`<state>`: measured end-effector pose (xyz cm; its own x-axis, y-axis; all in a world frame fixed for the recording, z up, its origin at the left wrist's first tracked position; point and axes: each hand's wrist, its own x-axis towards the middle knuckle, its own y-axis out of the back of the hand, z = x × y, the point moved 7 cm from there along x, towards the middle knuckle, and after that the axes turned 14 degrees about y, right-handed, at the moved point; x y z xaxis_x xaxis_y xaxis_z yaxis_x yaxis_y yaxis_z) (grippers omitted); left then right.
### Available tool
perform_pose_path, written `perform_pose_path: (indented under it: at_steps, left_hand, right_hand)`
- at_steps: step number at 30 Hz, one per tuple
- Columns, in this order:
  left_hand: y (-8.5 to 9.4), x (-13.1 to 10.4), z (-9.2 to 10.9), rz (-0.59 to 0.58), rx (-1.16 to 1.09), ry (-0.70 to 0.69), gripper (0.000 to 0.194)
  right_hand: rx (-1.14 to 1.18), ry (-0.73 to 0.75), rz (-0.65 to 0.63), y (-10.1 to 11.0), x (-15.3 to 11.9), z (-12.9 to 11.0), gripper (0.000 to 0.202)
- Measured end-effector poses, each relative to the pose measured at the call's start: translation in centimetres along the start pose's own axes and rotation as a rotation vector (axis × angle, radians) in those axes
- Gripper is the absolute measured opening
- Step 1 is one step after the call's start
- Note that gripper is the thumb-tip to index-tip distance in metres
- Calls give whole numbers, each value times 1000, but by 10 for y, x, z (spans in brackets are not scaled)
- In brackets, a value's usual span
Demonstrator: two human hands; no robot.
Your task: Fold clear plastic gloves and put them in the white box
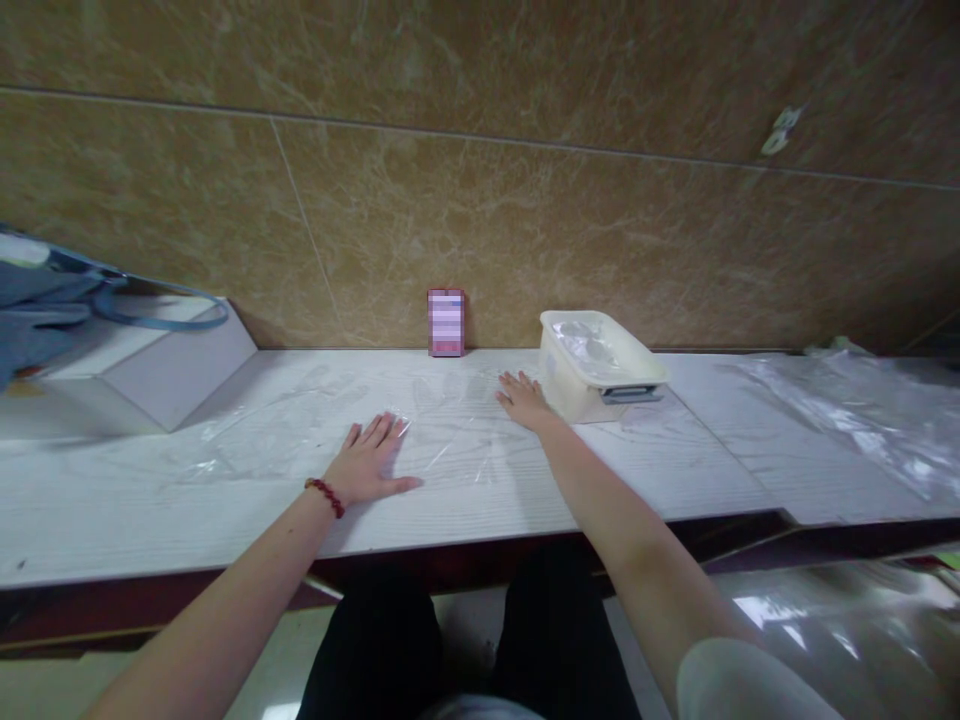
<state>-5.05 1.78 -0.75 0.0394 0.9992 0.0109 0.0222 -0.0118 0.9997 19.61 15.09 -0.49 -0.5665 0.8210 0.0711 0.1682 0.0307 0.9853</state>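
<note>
My left hand (369, 468) lies flat with its fingers spread, a red bead bracelet (327, 497) at the wrist. Under its fingertips is the edge of a clear plastic bag (454, 435), spread thin over the white tabletop (450, 515). Farther right, my right hand (525, 400) rests with fingers stretched out at the far right part of that plastic, close beside a cream plastic bin (574, 390). Crumpled clear plastic (589, 345) lies inside the bin, which has a grey latch on its front. Another clear plastic sheet (262, 440) lies flat to the left.
A phone (446, 323) leans upright against the marbled wall (420, 220). At the left stand a white box (180, 370) and blue cloth with a strap (45, 310). A heap of clear plastic (870, 410) covers the right end. A socket (781, 130) sits on the wall.
</note>
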Motion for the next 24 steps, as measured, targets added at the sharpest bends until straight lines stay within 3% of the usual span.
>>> perform_pose_path:
  at_steps: [5,8,16,20,22,24]
  left_hand:
    - [-1,2,-2,16,-25,27,86]
    - [-2,2,-1,21,-35,23,90]
    - [0,2,1,35,-43,16,92]
    - [1,1,0,56,-65,16,91]
    - [2,1,0,63,-84,16,89]
    - [3,0,0,71,-100,19,87]
  right_hand:
    - [-27,322,-75,-5,11,-37,52]
    - [-31,437,-107,-5,16,-46,52]
    - [-46,376,-103,-1,38,-20,51]
    - [-91,257,-68,2,51,-7,53]
    - [-109,250,-29,7,56,-13,55]
    - [-116,354,-9,10,59,-33,55]
